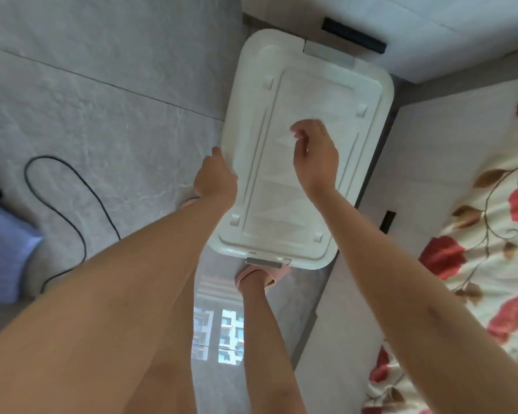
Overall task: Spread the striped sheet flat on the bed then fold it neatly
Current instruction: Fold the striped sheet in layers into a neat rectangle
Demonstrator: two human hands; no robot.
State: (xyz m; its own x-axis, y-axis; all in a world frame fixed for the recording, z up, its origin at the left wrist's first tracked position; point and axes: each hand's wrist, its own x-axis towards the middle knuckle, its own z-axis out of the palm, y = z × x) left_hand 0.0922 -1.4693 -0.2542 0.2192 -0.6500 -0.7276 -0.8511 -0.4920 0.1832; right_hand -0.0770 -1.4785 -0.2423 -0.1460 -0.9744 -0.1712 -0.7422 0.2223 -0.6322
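A white plastic storage box with its lid [305,94] on stands on the floor beside the bed. My left hand [215,176] is at the lid's left rim, fingers curled down over the edge. Above the middle of the lid hovers my right hand [314,150], fingers loosely curled and holding nothing. A bluish striped cloth [6,249] lies on the floor at the far left, partly cut off by the frame. The bed [491,210] on the right carries a cream cover with red flowers.
A black cable [72,180] loops across the glossy grey floor to the left of the box. My foot in a pink slipper [260,274] stands at the box's near end. The pale bed side panel [431,162] runs close along the box's right side.
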